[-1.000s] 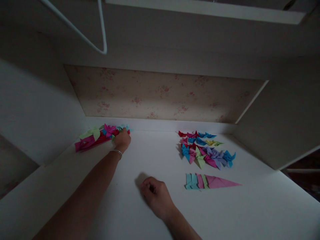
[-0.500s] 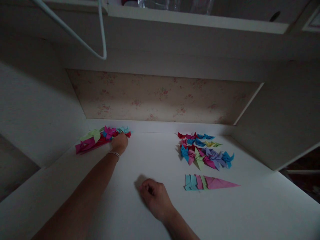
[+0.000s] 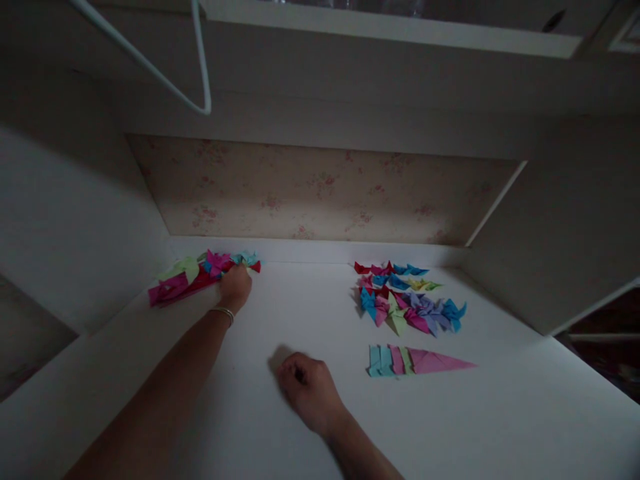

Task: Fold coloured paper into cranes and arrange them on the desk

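Pretty dim corner tbh. A floral panel (image 3: 320, 193) is framed at the back, a shelf edge (image 3: 380, 30) is seen up top, and a bent white wire (image 3: 204, 73) is hung at upper left. On the white tabletop (image 3: 280, 320), a folded paper cluster (image 3: 400, 303) and a pointed paper strip (image 3: 425, 361) are laid out at right. The colourful paper pile (image 3: 193, 279) is tucked back left, partly blocked by the left hand (image 3: 237, 285); whether anything's gripped can't be told, fingertips are hidden. The right hand (image 3: 310, 390) is curled into a loose fist, well apart, nothing seen held.
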The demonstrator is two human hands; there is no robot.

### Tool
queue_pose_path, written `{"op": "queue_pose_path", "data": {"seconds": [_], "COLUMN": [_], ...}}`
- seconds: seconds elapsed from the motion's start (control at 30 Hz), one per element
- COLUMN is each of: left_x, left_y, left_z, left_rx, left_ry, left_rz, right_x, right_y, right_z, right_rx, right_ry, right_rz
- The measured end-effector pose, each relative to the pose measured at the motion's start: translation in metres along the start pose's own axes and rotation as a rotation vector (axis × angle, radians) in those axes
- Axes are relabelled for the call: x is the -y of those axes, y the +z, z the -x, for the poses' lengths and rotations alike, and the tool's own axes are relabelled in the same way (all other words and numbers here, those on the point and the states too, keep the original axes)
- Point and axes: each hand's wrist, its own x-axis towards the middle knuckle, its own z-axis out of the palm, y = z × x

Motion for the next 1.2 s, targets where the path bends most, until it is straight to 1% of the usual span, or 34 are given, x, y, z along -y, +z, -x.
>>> {"op": "queue_pose_path", "data": {"seconds": [0.17,0.33,0.47,0.6,0.73,0.8,0.87,0.93,1.0,1.1,1.2], "left_x": [0.008,0.018,0.024,0.023,0.014,0.008,0.003,0.002,0.003,0.008,0.01], "left_y": [-0.017,-0.038,-0.051,-0.06,-0.068,-0.071,-0.072,-0.07,-0.066,-0.059,-0.052], "left_z": [0.014,0.035,0.064,0.105,0.148,0.167,0.183,0.195,0.203,0.208,0.206], "left_rx": [-0.08,-0.146,-0.143,-0.156,-0.071,0.007,0.113,0.199,0.253,0.306,0.335], "left_ry": [-0.002,0.093,0.207,0.349,0.442,0.446,0.412,0.362,0.319,0.27,0.199], "left_rz": [0.008,0.067,0.134,0.277,0.491,0.623,0.751,0.853,0.928,1.035,1.162], "right_x": [0.0,-0.003,-0.007,-0.006,-0.003,-0.001,0.001,0.002,0.002,0.002,0.005], "right_y": [0.0,0.001,0.005,0.006,0.002,-0.001,-0.004,-0.007,-0.008,-0.006,-0.005], "right_z": [0.0,0.0,-0.003,-0.005,-0.009,-0.01,-0.01,-0.009,-0.007,-0.003,0.001], "right_rx": [0.002,0.015,0.013,-0.036,-0.195,-0.281,-0.327,-0.339,-0.326,-0.274,-0.2], "right_ry": [-0.015,-0.003,0.083,0.168,0.18,0.182,0.195,0.211,0.222,0.208,0.175], "right_rz": [-0.03,-0.102,-0.268,-0.512,-0.692,-0.761,-0.824,-0.866,-0.853,-0.75,-0.637]}}
